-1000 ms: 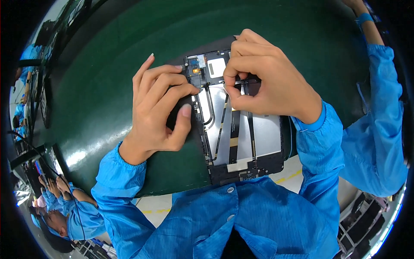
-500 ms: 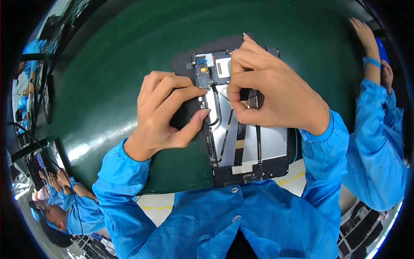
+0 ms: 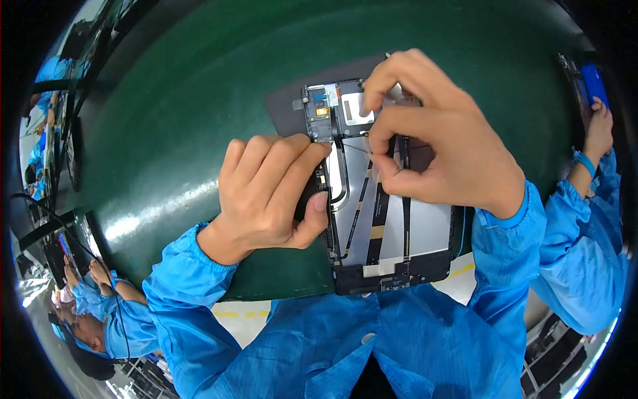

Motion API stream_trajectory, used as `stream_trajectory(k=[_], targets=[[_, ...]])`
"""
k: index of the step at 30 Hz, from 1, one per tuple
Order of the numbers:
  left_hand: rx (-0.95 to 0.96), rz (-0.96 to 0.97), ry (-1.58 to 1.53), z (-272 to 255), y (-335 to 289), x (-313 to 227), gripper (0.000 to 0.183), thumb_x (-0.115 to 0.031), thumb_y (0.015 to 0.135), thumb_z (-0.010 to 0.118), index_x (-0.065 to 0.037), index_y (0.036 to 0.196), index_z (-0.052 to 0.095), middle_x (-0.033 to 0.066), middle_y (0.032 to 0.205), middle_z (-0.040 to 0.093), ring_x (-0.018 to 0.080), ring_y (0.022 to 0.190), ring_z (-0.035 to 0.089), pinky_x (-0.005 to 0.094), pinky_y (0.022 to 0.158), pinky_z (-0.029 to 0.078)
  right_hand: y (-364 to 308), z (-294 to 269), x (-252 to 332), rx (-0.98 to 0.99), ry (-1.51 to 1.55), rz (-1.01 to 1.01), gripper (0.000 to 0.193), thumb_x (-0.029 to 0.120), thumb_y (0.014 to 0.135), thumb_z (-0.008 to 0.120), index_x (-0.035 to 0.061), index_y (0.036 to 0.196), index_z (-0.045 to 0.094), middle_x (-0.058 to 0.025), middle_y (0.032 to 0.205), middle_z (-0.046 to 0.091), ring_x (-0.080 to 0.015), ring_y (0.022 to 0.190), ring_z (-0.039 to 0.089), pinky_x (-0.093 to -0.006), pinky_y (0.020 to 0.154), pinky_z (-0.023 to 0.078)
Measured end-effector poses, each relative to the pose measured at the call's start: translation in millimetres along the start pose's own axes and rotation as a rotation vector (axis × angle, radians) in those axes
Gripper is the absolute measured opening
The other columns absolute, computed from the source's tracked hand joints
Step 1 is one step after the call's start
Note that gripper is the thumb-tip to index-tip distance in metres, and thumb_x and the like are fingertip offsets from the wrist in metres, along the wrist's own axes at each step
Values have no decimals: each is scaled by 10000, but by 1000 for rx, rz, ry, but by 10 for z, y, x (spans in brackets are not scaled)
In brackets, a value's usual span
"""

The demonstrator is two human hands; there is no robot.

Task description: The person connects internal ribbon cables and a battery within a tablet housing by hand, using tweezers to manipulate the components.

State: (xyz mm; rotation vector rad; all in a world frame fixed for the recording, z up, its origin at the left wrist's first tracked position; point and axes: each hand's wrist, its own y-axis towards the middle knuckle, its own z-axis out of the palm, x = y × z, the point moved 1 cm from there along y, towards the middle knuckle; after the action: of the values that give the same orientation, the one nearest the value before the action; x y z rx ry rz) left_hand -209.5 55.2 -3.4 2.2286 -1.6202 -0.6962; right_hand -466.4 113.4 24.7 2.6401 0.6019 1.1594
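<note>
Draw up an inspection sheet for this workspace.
Surface: green table, glossy; dark mat partly under the device.
Job's things: device opened, silver plate and inner parts exposed.
Clutter: blue object at far right, near a co-worker's hand.
Left hand: at the device's left edge; grip unclear.
Right hand: thumb and forefinger pinched over the device, apparently on a thin wire.
Cables: dark flat cables along the plate.
Surroundings: blue sleeves of co-workers on both sides; yellow floor line.

Green table (image 3: 166, 126) beneath dark mat (image 3: 291, 92) and opened device (image 3: 394, 226)
</note>
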Motion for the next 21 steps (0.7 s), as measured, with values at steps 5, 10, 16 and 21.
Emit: stream_trajectory(k=[5,10,16,21], targets=[[-5,-29,-26,9,-37,-14,439,-250,833,696,42,1155,758,150,1073,709,270,804,592,404,688,399,88,-260,99,4,-202,-7,171,21,678,820,43,807,710,-90,1100,644,-277,998,647,-371,855,515],[-33,-29,-70,4,49,-52,423,-206,833,704,57,1162,735,166,1082,690,290,810,579,412,684,403,-114,-469,-54,85,-70,154,169,36,750,828,20,880,721,-112,1030,663,-242,899,660,-352,769,510],[-110,-8,-92,-4,88,-11,353,-131,809,723,44,1115,726,145,1032,673,298,796,569,413,682,404,-93,-470,25,189,-178,98,346,147,745,908,44,1017,720,-95,870,600,-265,741,606,-368,668,512],[-117,33,-71,-40,130,-2,255,-102,813,711,15,1035,754,122,977,697,282,787,591,410,678,417,-155,-442,-19,252,-60,226,335,72,787,853,25,1077,692,-97,808,586,-244,698,579,-366,628,466]])
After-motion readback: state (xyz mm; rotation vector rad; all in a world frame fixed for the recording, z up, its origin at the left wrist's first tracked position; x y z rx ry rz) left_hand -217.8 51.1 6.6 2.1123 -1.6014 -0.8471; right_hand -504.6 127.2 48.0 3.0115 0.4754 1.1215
